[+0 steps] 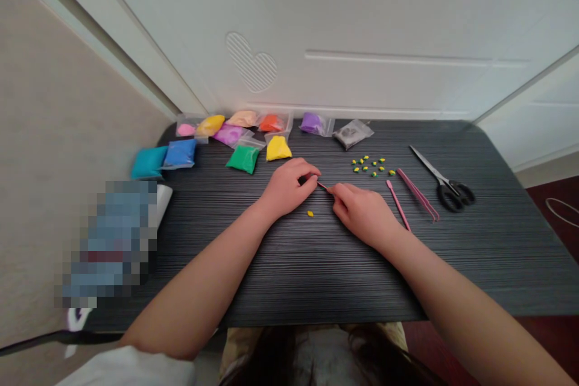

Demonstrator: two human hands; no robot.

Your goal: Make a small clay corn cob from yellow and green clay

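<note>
My left hand (293,186) is over the middle of the table, its thumb and index finger pinched together. Whatever lies between those fingertips is too small or too hidden to name. My right hand (364,211) is closed around a thin pink stick-like tool (322,186), whose far end reaches the left fingertips. Just below the hands lies a small yellow clay piece (310,213). To the right, several tiny yellow-and-green clay pieces (365,168) are spread in a loose group.
Beyond the group lie a pink clay tool (398,204), pink tweezers (418,195) and black-handled scissors (446,184). Bags of coloured clay, including green (243,158), yellow (278,148) and blue (180,153), line the back and left. A blurred-out object (111,241) stands at the left edge.
</note>
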